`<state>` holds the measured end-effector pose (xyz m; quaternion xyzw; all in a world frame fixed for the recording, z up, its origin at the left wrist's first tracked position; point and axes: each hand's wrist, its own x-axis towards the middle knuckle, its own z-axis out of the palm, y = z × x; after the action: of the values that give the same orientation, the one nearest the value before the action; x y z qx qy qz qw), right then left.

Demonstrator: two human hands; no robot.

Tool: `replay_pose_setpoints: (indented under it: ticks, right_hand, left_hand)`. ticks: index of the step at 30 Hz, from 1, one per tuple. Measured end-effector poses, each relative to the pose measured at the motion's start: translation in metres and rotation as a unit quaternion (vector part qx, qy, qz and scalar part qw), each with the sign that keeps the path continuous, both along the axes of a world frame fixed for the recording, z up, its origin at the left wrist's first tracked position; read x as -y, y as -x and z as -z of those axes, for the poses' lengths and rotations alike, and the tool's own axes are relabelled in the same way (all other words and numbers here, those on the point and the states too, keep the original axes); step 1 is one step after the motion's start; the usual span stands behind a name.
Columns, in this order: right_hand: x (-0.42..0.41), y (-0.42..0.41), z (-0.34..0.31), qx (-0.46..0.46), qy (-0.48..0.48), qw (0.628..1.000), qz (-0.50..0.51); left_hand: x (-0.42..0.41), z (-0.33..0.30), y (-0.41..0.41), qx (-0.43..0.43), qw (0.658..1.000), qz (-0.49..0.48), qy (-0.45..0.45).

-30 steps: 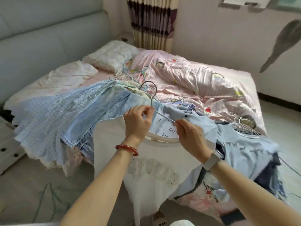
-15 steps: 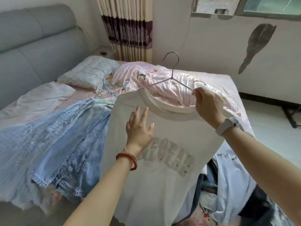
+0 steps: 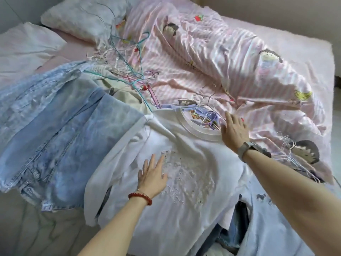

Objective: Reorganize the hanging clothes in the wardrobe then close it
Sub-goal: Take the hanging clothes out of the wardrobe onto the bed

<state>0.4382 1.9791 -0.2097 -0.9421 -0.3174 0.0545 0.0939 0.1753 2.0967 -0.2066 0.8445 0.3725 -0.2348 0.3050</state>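
Observation:
A white T-shirt point(image 3: 184, 182) with a pale print lies flat on the pile of clothes at the bed's near edge. My left hand point(image 3: 153, 174) rests on its chest print with fingers straight and spread. My right hand point(image 3: 233, 130) lies at the right side of the collar point(image 3: 195, 132), fingers extended, holding nothing. Thin wire hangers point(image 3: 204, 111) show through the neck opening. Light blue denim garments point(image 3: 55, 130) lie to the left of the shirt. The wardrobe is out of view.
A tangle of coloured wire hangers point(image 3: 132, 71) lies mid-bed. More hangers point(image 3: 293, 154) sit at the right. A pink striped quilt point(image 3: 230, 58) and a white pillow point(image 3: 83, 17) cover the far bed. A pale blue garment point(image 3: 273, 218) hangs over the near right edge.
The white T-shirt, held up on its hanger half a second ago, now lies flat on the clothes pile. My right hand has let go of the hanger; both hands rest on the shirt.

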Motion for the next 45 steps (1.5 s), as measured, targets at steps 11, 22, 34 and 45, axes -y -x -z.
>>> replay_pose_setpoints:
  ticks: [11, 22, 34, 45]
  right_hand:
    - [-0.036, 0.051, 0.019, -0.102, 0.045, 0.987, -0.118]
    - [-0.121, 0.279, -0.055, -0.127, -0.055, 0.907, -0.398]
    - [-0.030, 0.694, -0.125, -0.191, -0.061, 0.612, -0.765]
    - [0.165, 0.949, -0.178, -0.255, -0.047, 0.294, -0.920]
  left_hand:
    - [-0.021, 0.008, -0.004, -0.012, 0.994, -0.015, -0.103]
    - [-0.010, -0.060, 0.225, 0.080, 0.909, -0.282, -0.297]
    - [0.241, -0.123, 0.597, -0.061, 0.659, -0.628, -0.409]
    - [0.502, -0.200, 0.712, -0.238, 0.317, -0.773, -0.495]
